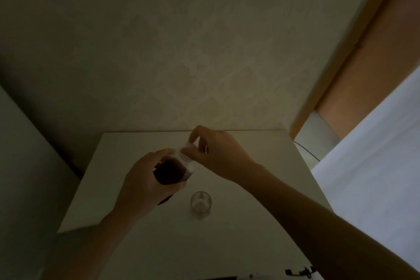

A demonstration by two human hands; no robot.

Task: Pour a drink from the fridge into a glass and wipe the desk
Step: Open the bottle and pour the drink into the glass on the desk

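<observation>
Above the pale desk point(250, 188), your left hand point(145, 186) grips the dark bottle point(170, 171) while your right hand point(218, 154) pinches its cap point(187, 146), likely unscrewing; next, pour into the empty glass point(201, 204) standing just near-right.

The room is dim. A pale, faintly mottled wall point(181, 41) fills the view from 10 to 1 o'clock. Below it stands a white table point(261, 166). At 2 o'clock runs an orange-brown wooden frame point(372, 52); a bright white panel point(375, 154) glows at 4 o'clock.
</observation>
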